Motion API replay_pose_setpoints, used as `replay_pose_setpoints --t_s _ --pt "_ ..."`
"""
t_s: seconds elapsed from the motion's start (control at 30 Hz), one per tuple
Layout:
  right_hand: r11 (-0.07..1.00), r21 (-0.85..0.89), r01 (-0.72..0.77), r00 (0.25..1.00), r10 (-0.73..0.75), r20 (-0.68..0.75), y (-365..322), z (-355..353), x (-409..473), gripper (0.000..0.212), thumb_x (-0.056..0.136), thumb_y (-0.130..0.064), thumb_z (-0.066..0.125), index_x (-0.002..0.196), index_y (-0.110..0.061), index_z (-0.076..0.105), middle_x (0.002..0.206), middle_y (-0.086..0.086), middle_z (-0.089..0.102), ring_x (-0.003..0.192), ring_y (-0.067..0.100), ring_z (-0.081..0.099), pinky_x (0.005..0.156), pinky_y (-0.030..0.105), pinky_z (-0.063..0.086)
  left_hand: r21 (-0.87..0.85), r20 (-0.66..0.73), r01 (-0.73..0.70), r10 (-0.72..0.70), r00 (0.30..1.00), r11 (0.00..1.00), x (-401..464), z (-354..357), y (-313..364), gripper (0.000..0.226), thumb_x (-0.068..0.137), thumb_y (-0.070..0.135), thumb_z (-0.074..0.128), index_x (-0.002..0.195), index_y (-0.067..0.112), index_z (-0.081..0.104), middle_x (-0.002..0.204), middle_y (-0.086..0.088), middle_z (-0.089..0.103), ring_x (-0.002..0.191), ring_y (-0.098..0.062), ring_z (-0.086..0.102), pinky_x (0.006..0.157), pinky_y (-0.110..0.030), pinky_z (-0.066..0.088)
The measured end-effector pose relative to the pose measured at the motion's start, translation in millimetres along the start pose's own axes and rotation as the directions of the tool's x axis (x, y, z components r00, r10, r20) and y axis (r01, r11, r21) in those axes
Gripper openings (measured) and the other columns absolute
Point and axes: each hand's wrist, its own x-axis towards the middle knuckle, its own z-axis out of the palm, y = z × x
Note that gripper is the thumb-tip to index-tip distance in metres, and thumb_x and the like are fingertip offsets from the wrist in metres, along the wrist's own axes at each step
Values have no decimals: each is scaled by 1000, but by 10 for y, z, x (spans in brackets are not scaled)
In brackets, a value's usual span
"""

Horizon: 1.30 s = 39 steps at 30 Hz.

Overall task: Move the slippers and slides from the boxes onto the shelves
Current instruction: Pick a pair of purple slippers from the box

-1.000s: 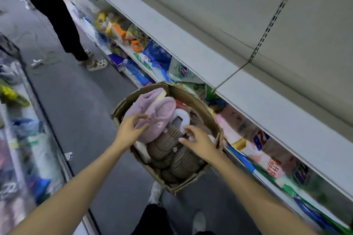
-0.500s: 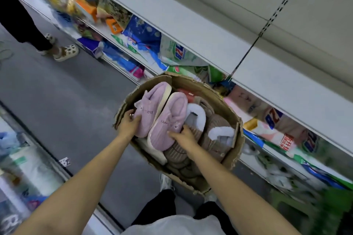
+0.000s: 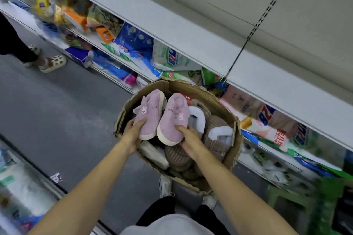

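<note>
Each hand's grip grasps one pink slipper by its heel, left hand (image 3: 133,135) on the left slipper (image 3: 150,114), right hand (image 3: 191,139) on the right slipper (image 3: 174,118), toes pointing away over the cardboard box (image 3: 215,101), with the bare shelf (image 3: 191,30) lying up and ahead.

**Slipper count at the cardboard box**

We count two pink slippers (image 3: 162,118) above the cardboard box (image 3: 227,112), one in each of two hands. Inside the box we see at least three brown fleece-lined slippers (image 3: 215,131); deeper ones we cannot count.
</note>
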Motion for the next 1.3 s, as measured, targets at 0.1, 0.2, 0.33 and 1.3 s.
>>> replay_pose_setpoints --t_s 0.1,0.2,0.33,1.3 --pt "988 -102 117 991 -123 -59 -91 -61 -56 52 90 -13 68 139 -16 52 128 2 66 117 22 63 103 43 50 195 -74 -128 144 987 972 -57 -16 49 59 85 28 78 135 23 47 125 -3 61 103 -21 64 86 -39 56" --pt "950 -209 230 967 -247 -57 -237 -167 -182 46 90 -9 65 135 -16 56 125 2 67 117 22 62 97 36 52 331 0 -248 263 965 911 -170 43 102 63 83 31 79 137 27 48 130 0 57 114 -23 60 100 -44 51" --pt "904 -259 341 921 -376 -98 -463 -330 -398 49 90 -7 67 137 -13 53 129 5 63 113 17 62 90 29 53 318 119 -359 339 933 877 -424 318 206 58 89 27 74 140 31 45 128 2 53 109 -16 58 89 -31 52" --pt "485 -376 790 314 -846 -431 -1354 -3661 -4019 51 84 8 61 125 -20 52 119 2 59 104 16 61 77 26 57 92 803 -852 468 369 515 -3619 3616 -1028 54 94 19 67 131 37 32 113 11 60 90 -8 69 60 -22 58"
